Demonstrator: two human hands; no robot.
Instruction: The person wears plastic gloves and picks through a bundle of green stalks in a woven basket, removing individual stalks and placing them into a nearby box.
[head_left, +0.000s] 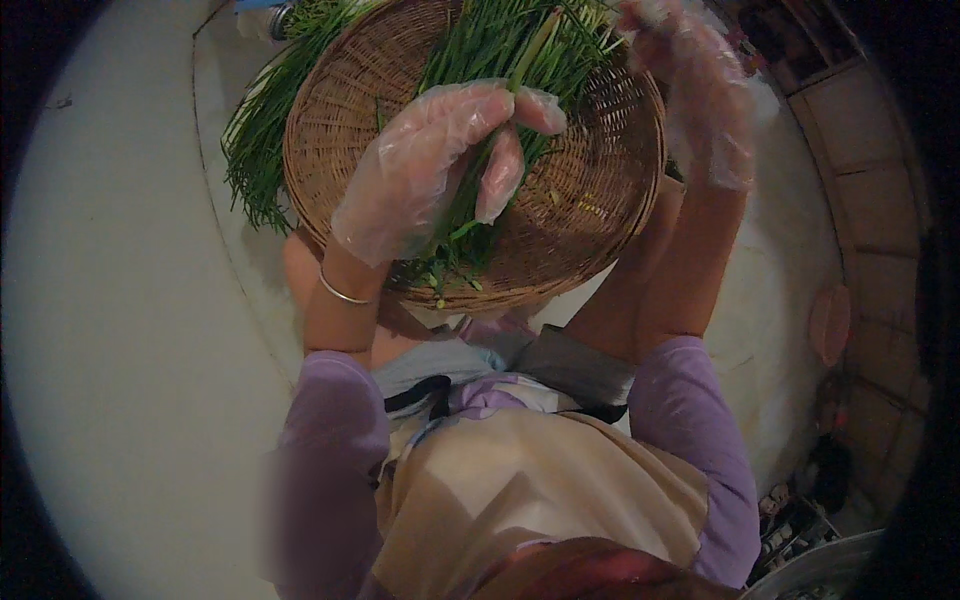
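A round wicker basket (337, 142) sits over my knees with long, thin green stalks (472, 52), probably garlic chives, across it. Above the basket, my left hand (442, 157), in a clear plastic glove, pinches a single green stalk (532, 54) between thumb and finger. Its other fingers are curled loosely. Small cut-off bits and buds (457, 274) lie on the basket's near side, partly under that hand. My right hand (694, 90), gloved the same way, is raised at the basket's upper right rim. Its fingertips are blurred, so whether they grip anything is unclear.
Another bunch of long green stalks (259, 165) lies on the pale floor (135, 300) left of the basket. Brown wall tiles (874, 202) run along the right, with a pinkish oval object (830, 326) near them. A metal rim (817, 562) shows at lower right.
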